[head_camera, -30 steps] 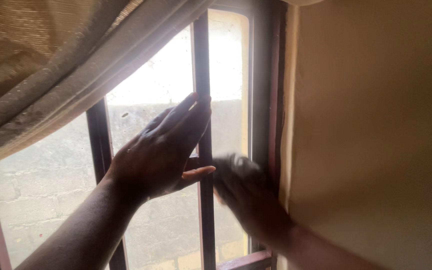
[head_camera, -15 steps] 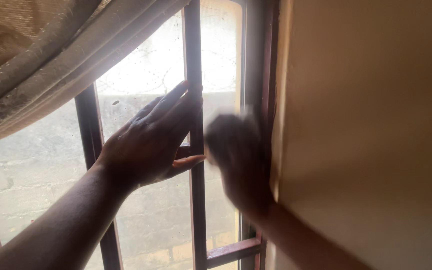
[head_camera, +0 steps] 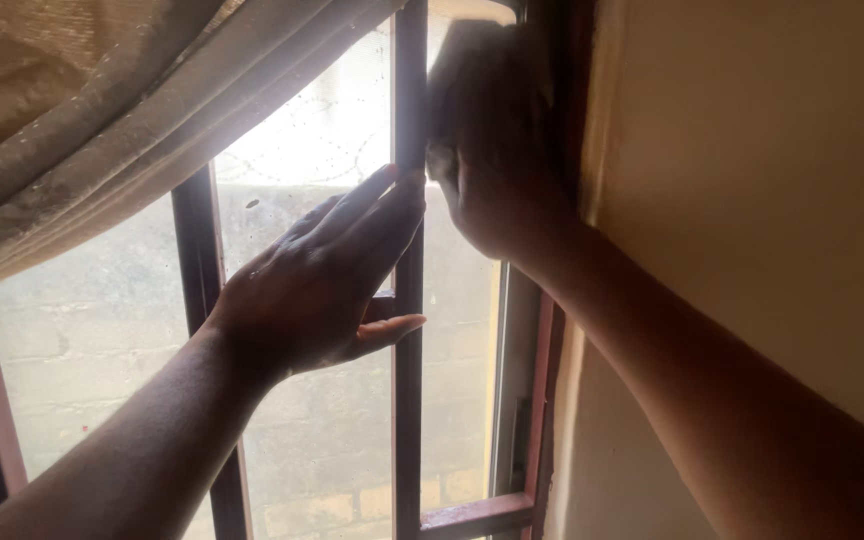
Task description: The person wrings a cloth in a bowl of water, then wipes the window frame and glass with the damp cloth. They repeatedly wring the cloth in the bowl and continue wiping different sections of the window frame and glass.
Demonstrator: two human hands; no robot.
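Note:
My left hand lies flat and open against the window, its fingertips on the dark vertical bar and its palm over the glass to the left. My right hand is raised high in the narrow right-hand pane. It presses what looks like a dark cloth against the top of the glass, close to the frame. The cloth is backlit and blurred, so its detail is hard to make out.
A beige curtain hangs bunched across the upper left, over part of the window. A second dark bar runs down further left. A plain yellowish wall fills the right side. A block wall shows outside through the glass.
My right hand has swept with the cloth from low in the narrow pane up to its top. My left hand has stayed flat on the bar.

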